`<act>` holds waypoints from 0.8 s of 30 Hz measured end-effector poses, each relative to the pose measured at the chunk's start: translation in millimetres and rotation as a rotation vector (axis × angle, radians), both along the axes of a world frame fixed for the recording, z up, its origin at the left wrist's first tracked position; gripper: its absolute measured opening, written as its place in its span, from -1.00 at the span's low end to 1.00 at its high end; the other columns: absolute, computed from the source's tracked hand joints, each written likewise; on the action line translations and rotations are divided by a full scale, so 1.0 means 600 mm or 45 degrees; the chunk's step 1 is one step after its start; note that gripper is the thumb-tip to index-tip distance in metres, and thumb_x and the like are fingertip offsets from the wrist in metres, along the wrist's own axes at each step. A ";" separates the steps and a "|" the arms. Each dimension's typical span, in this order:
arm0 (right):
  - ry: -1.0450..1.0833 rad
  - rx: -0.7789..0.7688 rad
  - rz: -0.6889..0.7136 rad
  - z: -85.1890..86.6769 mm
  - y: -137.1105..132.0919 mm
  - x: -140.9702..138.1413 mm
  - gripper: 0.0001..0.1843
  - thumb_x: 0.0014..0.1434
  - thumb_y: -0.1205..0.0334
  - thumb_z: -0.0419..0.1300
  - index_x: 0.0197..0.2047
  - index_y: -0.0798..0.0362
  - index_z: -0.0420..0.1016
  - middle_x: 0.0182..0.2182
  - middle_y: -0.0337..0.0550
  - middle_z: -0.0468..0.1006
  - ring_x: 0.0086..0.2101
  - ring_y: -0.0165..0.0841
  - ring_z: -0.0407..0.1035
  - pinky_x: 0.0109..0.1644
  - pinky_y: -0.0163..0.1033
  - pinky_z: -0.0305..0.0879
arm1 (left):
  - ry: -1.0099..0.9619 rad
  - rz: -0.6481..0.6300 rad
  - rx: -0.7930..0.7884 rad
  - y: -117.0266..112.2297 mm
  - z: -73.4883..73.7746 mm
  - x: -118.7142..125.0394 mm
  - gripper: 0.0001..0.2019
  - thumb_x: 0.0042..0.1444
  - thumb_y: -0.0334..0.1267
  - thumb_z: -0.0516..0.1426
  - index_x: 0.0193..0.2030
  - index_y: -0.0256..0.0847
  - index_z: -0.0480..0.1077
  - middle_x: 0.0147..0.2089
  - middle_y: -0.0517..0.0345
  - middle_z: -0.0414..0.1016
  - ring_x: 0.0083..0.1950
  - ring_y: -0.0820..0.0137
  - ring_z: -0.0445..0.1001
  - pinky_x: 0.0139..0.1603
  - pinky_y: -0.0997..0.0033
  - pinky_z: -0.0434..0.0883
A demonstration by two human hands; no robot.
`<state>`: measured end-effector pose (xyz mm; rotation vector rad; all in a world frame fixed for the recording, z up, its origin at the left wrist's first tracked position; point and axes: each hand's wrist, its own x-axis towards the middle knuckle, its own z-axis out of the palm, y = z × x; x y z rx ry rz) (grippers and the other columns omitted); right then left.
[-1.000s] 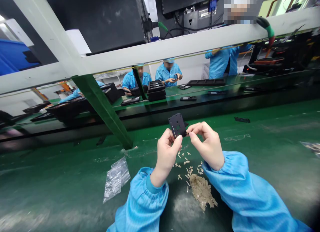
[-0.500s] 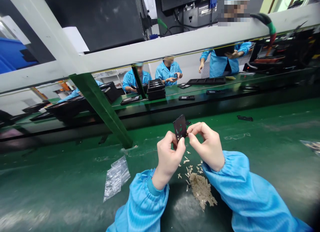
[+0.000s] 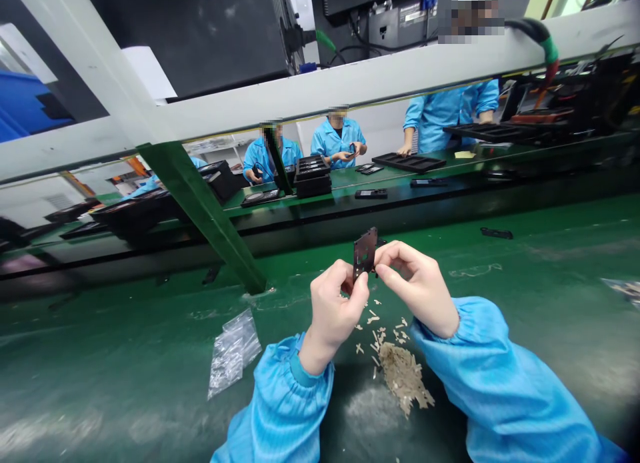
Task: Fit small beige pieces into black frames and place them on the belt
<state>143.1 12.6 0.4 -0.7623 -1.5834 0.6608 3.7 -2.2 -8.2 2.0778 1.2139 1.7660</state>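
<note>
The left hand (image 3: 336, 306) pinches a thin black plate (image 3: 364, 255) between thumb and bent fingers, gripping it low on its left side. The plate stands tilted up on edge, its pierced face partly turned away, held in the air above the middle of the counter (image 3: 150, 363). The right hand (image 3: 417, 286) meets it from the other side: thumb and forefinger come together at the plate's lower right edge, but I cannot tell whether they clasp the plate itself or some tiny piece there. Both wrists come out of blue sleeves (image 3: 520, 376) that reach in from the counter's near side.

Below and between the hands, a heap of pale scraps (image 3: 404, 376) lies toward the near edge of the counter, with loose bits scattered from it toward the far edge. To the left of the left hand, clear plastic bags (image 3: 234, 353) lie flat. A green post (image 3: 205, 220) meets the counter further back on the left. A small black strip (image 3: 497, 233) lies near the far edge, right of the hands.

Beyond that edge, a second counter carries stacked black trays (image 3: 313, 176) and dark handsets (image 3: 371, 194); people in blue (image 3: 339, 143) are behind it.
</note>
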 end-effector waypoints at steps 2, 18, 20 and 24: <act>0.042 -0.114 0.088 0.003 0.002 0.003 -0.86 0.05 0.27 0.16 -0.49 0.05 0.30 -0.48 -0.20 0.39 -0.44 -0.39 0.30 -0.33 -0.28 0.29 | 0.018 -0.010 0.026 0.001 0.002 -0.001 -0.76 0.02 -0.39 0.10 -0.59 -0.20 0.14 -0.63 0.33 0.20 -0.59 0.58 0.19 -0.55 0.58 0.16; 0.128 -0.219 0.137 0.007 0.001 0.006 -0.85 0.01 0.25 0.21 -0.51 0.06 0.31 -0.54 -0.26 0.36 -0.49 -0.43 0.25 -0.42 -0.32 0.24 | -0.050 -0.150 -0.116 0.000 0.003 -0.008 -0.80 0.06 -0.36 0.11 -0.54 -0.21 0.18 -0.59 0.34 0.19 -0.56 0.57 0.19 -0.51 0.57 0.17; 0.136 -0.202 0.133 0.007 0.000 0.005 -0.85 0.01 0.26 0.21 -0.52 0.06 0.31 -0.54 -0.25 0.38 -0.49 -0.44 0.26 -0.42 -0.32 0.25 | -0.082 -0.164 -0.155 0.001 0.002 -0.008 -0.80 0.07 -0.33 0.11 -0.53 -0.21 0.18 -0.59 0.34 0.19 -0.55 0.57 0.18 -0.51 0.56 0.17; 0.150 -0.183 0.120 0.008 -0.002 0.003 -0.85 0.00 0.29 0.20 -0.54 0.07 0.31 -0.53 -0.25 0.39 -0.49 -0.44 0.29 -0.40 -0.32 0.28 | -0.110 -0.165 -0.179 0.000 0.001 -0.010 -0.79 0.07 -0.32 0.11 -0.53 -0.21 0.17 -0.58 0.34 0.18 -0.55 0.57 0.16 -0.50 0.55 0.15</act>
